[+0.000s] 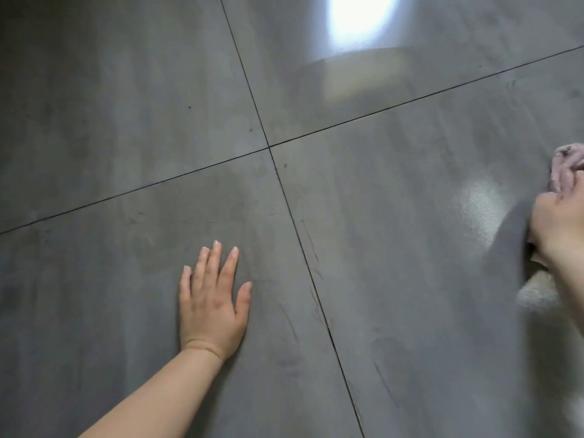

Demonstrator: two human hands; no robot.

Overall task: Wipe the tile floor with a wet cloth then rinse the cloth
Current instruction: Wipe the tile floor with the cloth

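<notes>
- The glossy grey tile floor [395, 248], crossed by dark grout lines meeting near centre, fills the view, with a bright glare at 12 o'clock.
- The left hand [213, 298], at 7 o'clock, lies palm-down on the floor, fingers spread wide, its grip holding nothing.
- The right hand [556, 229], at 3 o'clock on the frame edge, has its grip closed around a bunched pale pink cloth [565, 172], which sticks out above the fist.

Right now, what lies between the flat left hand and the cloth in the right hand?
In the head view, only bare grey tile floor and one dark grout line separate the left hand from the cloth gripped by the right hand.
</notes>
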